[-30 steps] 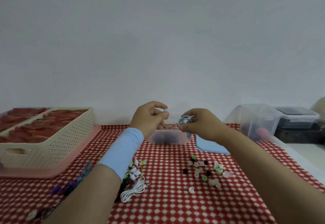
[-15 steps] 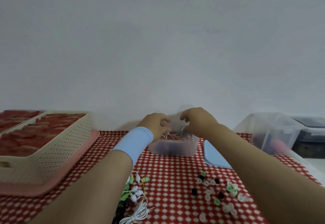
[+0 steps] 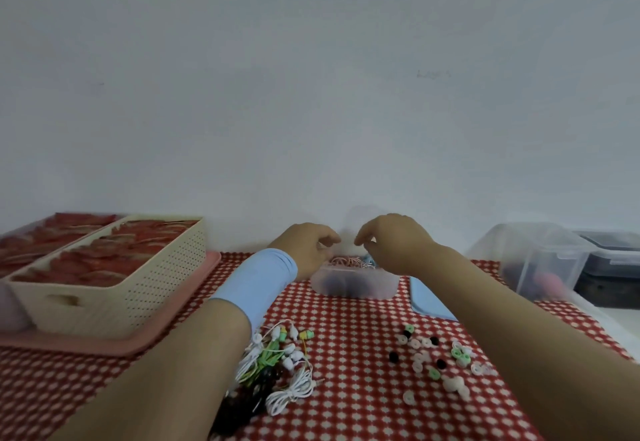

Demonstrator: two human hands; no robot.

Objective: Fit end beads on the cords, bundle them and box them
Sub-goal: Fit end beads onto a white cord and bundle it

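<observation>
Above the small box (image 3: 353, 286), left hand (image 3: 304, 250) and right hand (image 3: 391, 243) hang loosely curled, apparently empty; cords (image 3: 277, 364) lie at six o'clock, nearer the left.

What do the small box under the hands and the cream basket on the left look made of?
The small frosted box looks like translucent matte plastic: dark contents show blurred through its wall. The cream perforated basket looks like rigid moulded plastic, low sheen: even rows of holes, a cut-out handle.
</observation>
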